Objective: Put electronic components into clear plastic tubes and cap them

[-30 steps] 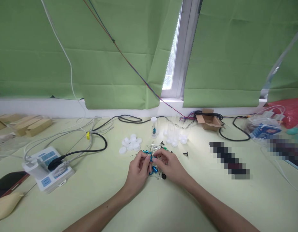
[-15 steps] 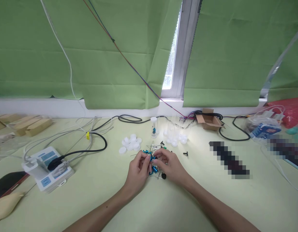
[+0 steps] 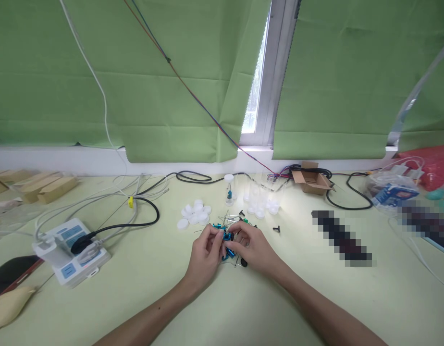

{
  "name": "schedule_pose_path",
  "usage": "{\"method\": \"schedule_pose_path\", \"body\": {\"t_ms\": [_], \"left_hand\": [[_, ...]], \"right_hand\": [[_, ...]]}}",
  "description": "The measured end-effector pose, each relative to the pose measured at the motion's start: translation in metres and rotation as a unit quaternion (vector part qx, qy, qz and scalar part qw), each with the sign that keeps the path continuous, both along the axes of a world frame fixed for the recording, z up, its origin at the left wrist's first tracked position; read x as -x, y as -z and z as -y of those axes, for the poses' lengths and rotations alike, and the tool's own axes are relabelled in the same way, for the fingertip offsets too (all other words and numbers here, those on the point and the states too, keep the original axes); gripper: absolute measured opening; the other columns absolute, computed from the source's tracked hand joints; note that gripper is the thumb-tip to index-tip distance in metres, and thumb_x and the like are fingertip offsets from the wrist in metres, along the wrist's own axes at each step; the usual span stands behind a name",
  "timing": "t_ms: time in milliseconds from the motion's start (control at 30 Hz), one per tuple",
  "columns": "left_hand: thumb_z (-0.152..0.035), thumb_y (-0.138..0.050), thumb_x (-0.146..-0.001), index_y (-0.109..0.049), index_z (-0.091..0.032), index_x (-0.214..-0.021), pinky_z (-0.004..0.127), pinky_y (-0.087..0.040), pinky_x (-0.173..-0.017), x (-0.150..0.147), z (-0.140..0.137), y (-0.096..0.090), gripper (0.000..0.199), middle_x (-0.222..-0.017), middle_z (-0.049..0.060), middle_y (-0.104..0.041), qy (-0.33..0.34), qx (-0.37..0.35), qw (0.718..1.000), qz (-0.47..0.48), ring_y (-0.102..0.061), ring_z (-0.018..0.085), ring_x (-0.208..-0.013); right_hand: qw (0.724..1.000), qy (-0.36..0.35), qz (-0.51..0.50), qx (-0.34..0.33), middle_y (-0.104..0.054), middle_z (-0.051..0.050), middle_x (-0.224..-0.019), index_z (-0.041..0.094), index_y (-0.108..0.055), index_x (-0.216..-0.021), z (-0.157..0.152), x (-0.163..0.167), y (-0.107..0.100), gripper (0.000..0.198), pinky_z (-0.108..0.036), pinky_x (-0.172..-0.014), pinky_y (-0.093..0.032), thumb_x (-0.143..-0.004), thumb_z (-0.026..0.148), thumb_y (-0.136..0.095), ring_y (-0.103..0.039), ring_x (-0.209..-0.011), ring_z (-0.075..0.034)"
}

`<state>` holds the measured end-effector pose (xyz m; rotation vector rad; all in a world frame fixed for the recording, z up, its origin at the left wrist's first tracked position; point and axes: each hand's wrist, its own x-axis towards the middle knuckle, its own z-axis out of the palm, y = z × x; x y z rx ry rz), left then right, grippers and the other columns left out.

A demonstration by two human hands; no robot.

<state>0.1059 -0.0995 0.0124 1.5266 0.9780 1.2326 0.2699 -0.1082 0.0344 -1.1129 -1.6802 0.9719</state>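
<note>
Over a small pile of parts, my left hand (image 3: 204, 252) pinches a small blue metal part (image 3: 227, 236) between thumb and index finger. From the other side, the thumb and fingers of my right hand (image 3: 256, 247) close on the same part, by its dark round end. The fingers hide some of it. Beneath and around both hands lie more blue metal pieces (image 3: 230, 252), thin wires and a black round knob (image 3: 243, 263). A clear tube with a white cap (image 3: 228, 179) stands beyond them, with a blue piece inside.
White round caps (image 3: 198, 214) lie left of the tube, and clear tubes with white ends (image 3: 260, 206) stand to its right. A small black part (image 3: 277, 229) lies right of my hands. Farther out are a power strip (image 3: 72, 252), cables and an open cardboard box (image 3: 312, 182).
Both hands stay in nearly the same place. The fingers of my right hand shift slightly, and the dark end of the blue part shows a little more.
</note>
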Motion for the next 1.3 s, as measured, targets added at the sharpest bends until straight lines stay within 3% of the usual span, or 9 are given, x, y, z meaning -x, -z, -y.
{"method": "schedule_pose_path", "body": {"t_ms": [333,700,767,867,933,1133,1300], "left_hand": [[-0.041,-0.051,-0.096,-0.047,-0.021,-0.079,0.021,-0.036,-0.048,0.0001,0.0006,-0.0003,0.026,-0.055,-0.006,-0.053,0.011,0.003,1.0,0.008,-0.044,0.01,-0.048],[-0.042,-0.053,-0.095,-0.047,-0.021,-0.078,0.022,-0.037,-0.049,-0.0008,0.0009,-0.0011,0.027,-0.054,-0.005,-0.053,0.017,0.006,1.0,0.013,-0.045,0.01,-0.047],[-0.042,-0.053,-0.094,-0.047,-0.022,-0.078,0.021,-0.037,-0.049,-0.0009,0.0006,-0.0014,0.027,-0.054,-0.005,-0.053,0.013,0.007,1.0,0.018,-0.045,0.01,-0.047],[-0.042,-0.053,-0.094,-0.048,-0.022,-0.078,0.021,-0.037,-0.047,-0.0012,0.0001,-0.0028,0.027,-0.054,-0.006,-0.053,-0.001,0.009,1.0,0.022,-0.045,0.01,-0.046],[-0.043,-0.053,-0.094,-0.047,-0.022,-0.078,0.021,-0.037,-0.047,-0.0015,-0.0002,-0.0039,0.027,-0.053,-0.006,-0.052,-0.007,0.011,1.0,0.021,-0.045,0.01,-0.046],[-0.044,-0.054,-0.093,-0.047,-0.022,-0.077,0.021,-0.037,-0.047,-0.0021,0.0006,-0.0053,0.028,-0.053,-0.006,-0.052,0.0,0.016,1.0,0.027,-0.045,0.01,-0.045],[-0.043,-0.055,-0.093,-0.047,-0.021,-0.078,0.02,-0.037,-0.046,-0.0018,0.0009,-0.0038,0.027,-0.053,-0.005,-0.053,0.005,0.02,0.999,0.028,-0.045,0.01,-0.045]], "right_hand": [[1.0,-0.005,-0.001,-0.004,-0.061,0.001,-0.071,0.019,-0.064,-0.089,-0.0007,-0.0006,0.0028,0.011,-0.025,-0.061,-0.043,-0.089,0.029,-0.06,-0.056,-0.065,-0.014],[0.998,-0.013,0.048,-0.029,-0.05,0.003,-0.057,0.019,-0.047,-0.06,-0.0004,0.0006,-0.0004,0.046,-0.026,-0.059,-0.038,-0.101,0.038,-0.039,-0.047,-0.056,-0.012],[0.999,-0.006,0.033,-0.016,-0.052,0.002,-0.06,0.019,-0.052,-0.064,-0.0009,0.0005,0.001,0.043,-0.026,-0.059,-0.039,-0.1,0.04,-0.041,-0.048,-0.058,-0.013],[1.0,0.005,0.0,-0.001,-0.061,0.001,-0.074,0.02,-0.061,-0.088,-0.0014,-0.0004,0.0022,0.017,-0.026,-0.062,-0.044,-0.091,0.036,-0.057,-0.055,-0.067,-0.014],[1.0,0.004,-0.015,-0.006,-0.064,0.0,-0.082,0.021,-0.061,-0.1,-0.0014,-0.001,0.0021,0.018,-0.026,-0.066,-0.046,-0.085,0.03,-0.065,-0.059,-0.073,-0.015],[0.999,0.0,0.0,-0.033,-0.066,-0.002,-0.083,0.02,-0.063,-0.094,-0.0002,-0.0012,0.0008,0.011,-0.027,-0.069,-0.047,-0.09,0.03,-0.058,-0.061,-0.076,-0.017],[0.998,0.002,0.038,-0.042,-0.061,0.0,-0.069,0.019,-0.06,-0.073,-0.0004,-0.0007,0.0012,0.032,-0.026,-0.064,-0.043,-0.097,0.036,-0.046,-0.055,-0.066,-0.015]]}}
